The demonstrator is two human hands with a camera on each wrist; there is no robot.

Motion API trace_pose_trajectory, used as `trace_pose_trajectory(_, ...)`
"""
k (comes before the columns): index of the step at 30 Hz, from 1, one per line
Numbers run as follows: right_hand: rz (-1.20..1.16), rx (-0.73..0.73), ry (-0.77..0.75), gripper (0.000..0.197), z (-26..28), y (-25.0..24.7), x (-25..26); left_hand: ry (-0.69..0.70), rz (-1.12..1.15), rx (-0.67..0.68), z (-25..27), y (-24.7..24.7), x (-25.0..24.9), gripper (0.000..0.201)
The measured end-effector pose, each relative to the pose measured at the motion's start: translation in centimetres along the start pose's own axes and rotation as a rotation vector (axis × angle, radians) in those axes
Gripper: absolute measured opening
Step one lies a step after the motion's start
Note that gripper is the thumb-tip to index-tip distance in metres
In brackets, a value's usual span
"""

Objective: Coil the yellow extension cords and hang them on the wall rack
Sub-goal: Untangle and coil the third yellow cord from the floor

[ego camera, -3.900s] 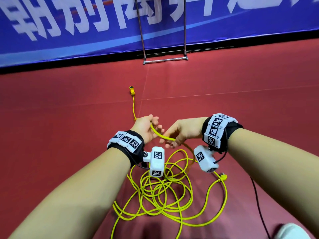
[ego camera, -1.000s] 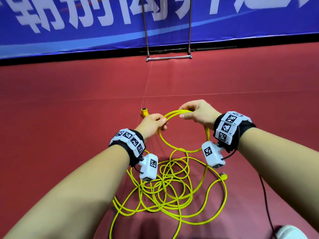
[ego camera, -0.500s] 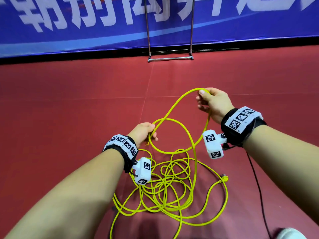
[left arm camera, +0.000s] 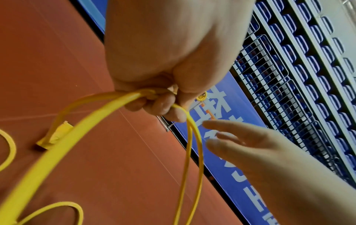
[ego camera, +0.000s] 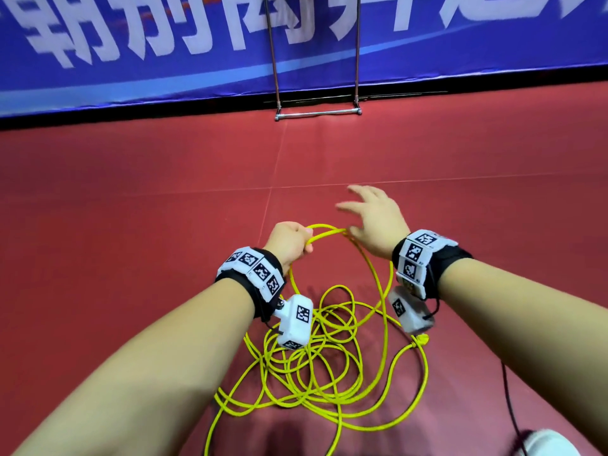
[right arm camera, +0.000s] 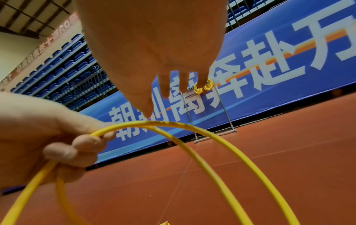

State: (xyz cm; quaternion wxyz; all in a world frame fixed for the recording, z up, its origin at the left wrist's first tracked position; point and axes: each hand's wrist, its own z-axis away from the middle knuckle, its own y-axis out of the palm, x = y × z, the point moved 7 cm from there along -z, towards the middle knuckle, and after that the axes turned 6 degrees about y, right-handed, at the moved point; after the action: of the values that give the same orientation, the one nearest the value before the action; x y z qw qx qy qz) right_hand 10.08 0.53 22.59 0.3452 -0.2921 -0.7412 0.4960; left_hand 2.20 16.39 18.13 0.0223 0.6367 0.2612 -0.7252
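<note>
Grip: left hand (ego camera: 289, 242) clenches two cord (ego camera: 329, 363) loops; right hand (ego camera: 373, 218) spread, holding nothing.
Cord: mostly tangled on floor (ego camera: 131, 225).
Risk: tangle may snag when pulled, probably yanking loops loose.

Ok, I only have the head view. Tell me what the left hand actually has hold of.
Observer: In the left wrist view, the left hand grips the yellow cord, fingers curled round two passes of it.
Operator: Find the plug end for me.
Observer: The plug dangles on a short tail out of that fist, hidden from you behind the hand.
Operator: Check the top of the rack. My view cuts it off.
Observer: In the right wrist view, small yellow coils already hang high on the rack.
</note>
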Motion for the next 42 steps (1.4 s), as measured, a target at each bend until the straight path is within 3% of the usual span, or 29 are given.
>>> trace_pose_trajectory(2, -0.065, 0.078, -0.106, 0.032, 0.5, 1.2, 1.8, -0.002, -0.002, -0.014, 0.1, 1.1, -0.5, 0.035)
trace_pose_trajectory(5, -0.169, 0.151, -0.146, 0.025, 1.3, 2.8, 3.1, -0.025, 0.017, -0.039, 0.2, 2.0, -0.4, 0.032)
trace_pose_trajectory(9, -0.187, 0.091, -0.117, 0.023, 0.9, 2.3, 2.5, -0.011, 0.068, 0.028, 0.5, 2.5, -0.5, 0.030)
trace_pose_trajectory(13, -0.411, -0.073, -0.136, 0.016, 0.1, -0.9, 2.0, 0.036, 0.221, 0.008, -0.7, 1.2, -1.3, 0.026)
trace_pose_trajectory(17, -0.724, -0.207, 0.084, 0.006, -0.8, -2.7, -0.1, 0.060, 0.214, -0.028, -1.6, -0.6, -0.1, 0.028)
trace_pose_trajectory(21, -1.137, -0.282, 0.376, 0.021, -1.2, -2.8, -2.3, -0.013, 0.218, 0.012, -0.8, -1.3, 2.7, 0.026)
trace_pose_trajectory(23, -1.205, -0.295, 0.473, 0.021, -1.3, -2.4, -2.8, -0.055, 0.210, 0.020, -0.6, -1.6, 3.5, 0.025)
trace_pose_trajectory(25, -1.177, -0.245, 0.501, 0.018, -1.5, -1.8, -2.9, -0.108, 0.181, 0.016, -0.5, -1.7, 3.8, 0.022)
trace_pose_trajectory(28, -0.999, -0.167, 0.416, 0.010, -1.9, -1.8, -2.4, -0.157, 0.190, 0.003, -0.4, -1.5, 4.0, 0.023)
trace_pose_trajectory(31, -0.649, -0.155, 0.262, 0.033, -1.8, -3.2, -1.5, -0.151, 0.136, 0.016, -0.4, -0.9, 3.5, 0.027)
trace_pose_trajectory(33, -0.449, -0.114, 0.124, 0.034, -1.5, -3.8, -0.1, -0.135, 0.094, 0.046, -0.3, 0.1, 2.6, 0.026)
trace_pose_trajectory(38, -0.100, 0.423, -0.187, 0.022, 1.1, 0.2, 4.8, -0.072, 0.010, 0.083, 0.2, 2.7, 0.7, 0.031)
trace_pose_trajectory(40, -0.027, 0.416, -0.246, 0.021, 1.9, 1.5, 5.5, -0.075, 0.010, 0.079, 0.3, 2.8, 0.5, 0.032)
trace_pose_trajectory(42, -0.054, 0.293, -0.229, 0.019, 2.0, 1.4, 5.4, -0.078, 0.052, 0.103, 0.3, 2.6, 0.4, 0.031)
